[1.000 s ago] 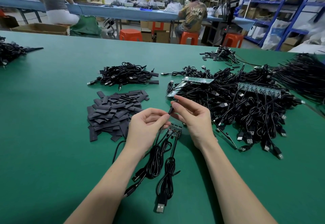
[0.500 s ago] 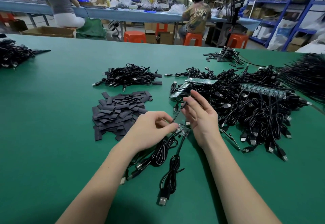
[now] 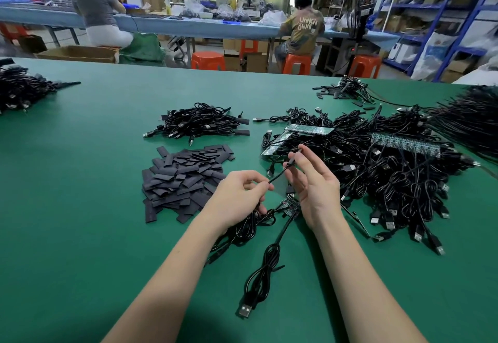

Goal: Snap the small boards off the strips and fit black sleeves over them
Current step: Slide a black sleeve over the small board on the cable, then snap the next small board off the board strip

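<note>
Both hands pinch one thin black cable, left hand point(image 3: 239, 191) low, right hand point(image 3: 310, 178) nearer its tip, above the small board strip point(image 3: 289, 205) on the mat; I'd steady that strip before snapping, with sleeves point(image 3: 186, 178) waiting left.

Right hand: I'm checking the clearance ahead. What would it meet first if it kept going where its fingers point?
Probably the pale board strip on the tangled cable pile, just beyond the right hand; depth is unclear.

Two hands point(image 3: 242, 194), three board strips point(image 3: 310, 129), four orange stools point(image 3: 207, 60), three seated people point(image 3: 304, 27).
</note>
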A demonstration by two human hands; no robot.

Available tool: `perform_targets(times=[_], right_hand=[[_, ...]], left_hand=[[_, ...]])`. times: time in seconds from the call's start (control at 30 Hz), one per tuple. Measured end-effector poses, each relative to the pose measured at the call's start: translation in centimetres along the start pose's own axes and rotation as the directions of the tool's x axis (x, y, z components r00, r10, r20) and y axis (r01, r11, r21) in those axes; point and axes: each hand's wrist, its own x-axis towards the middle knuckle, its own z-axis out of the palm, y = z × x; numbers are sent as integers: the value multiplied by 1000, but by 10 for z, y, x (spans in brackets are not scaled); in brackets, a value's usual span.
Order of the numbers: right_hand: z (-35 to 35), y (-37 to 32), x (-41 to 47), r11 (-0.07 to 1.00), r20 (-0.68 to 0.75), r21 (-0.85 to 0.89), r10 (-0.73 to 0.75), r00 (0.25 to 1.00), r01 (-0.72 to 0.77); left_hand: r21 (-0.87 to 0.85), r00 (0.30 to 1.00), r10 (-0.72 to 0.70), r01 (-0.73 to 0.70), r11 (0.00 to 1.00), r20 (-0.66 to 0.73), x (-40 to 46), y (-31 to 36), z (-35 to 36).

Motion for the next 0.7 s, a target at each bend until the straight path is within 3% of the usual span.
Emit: perform_targets(times=[0.2,0.33,0.43,0.5,0.57,0.7], right_hand=[[0,0,2,999,17,49,-14,1000,13],[-3,6,4,998,24,-67,1,1000,1],[-5,11,5,972,72,-232,-19,997,35],[-8,18,5,836,194,-525,-61,979,156],[-10,27,3,614,328,-729,-77,942,304],[-5,34,-1,391,408,-807,-174,896,443]], left_hand=[[22,998,12,-11,1000,-56,12,11,-8],[263,987,84,-44,964,-140,50,46,-25],[378,988,93,-39,925,-126,84,73,-40],[441,995,33,10,898,-91,103,85,-50],[448,998,-32,52,892,-51,114,92,-60],[322,967,-221,172,931,124,119,97,-75]])
